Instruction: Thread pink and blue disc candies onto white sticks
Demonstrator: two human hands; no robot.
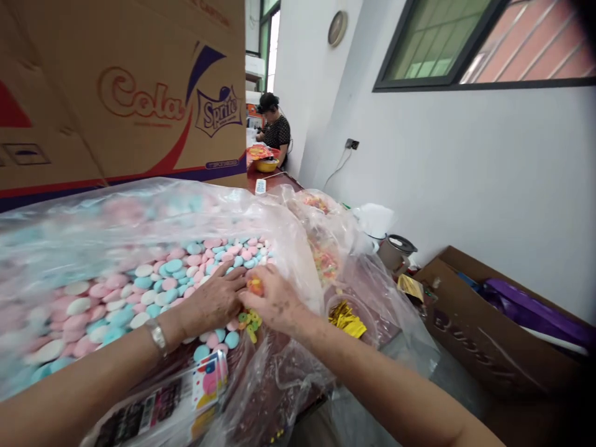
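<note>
R hand (275,297) was closed on small orange pcs (255,285); L hand (226,293), grip unclear, lay just left over pastel candies (174,267); yellow-green rings (250,322) sat just nearside of R hand, the closer one.

Enclosed by a white wall (465,174), hung with a round clock (338,28), pierced by a dark-framed window (442,46); furnished with a dark-red counter (285,180) over apparently grey floor (459,375).
</note>
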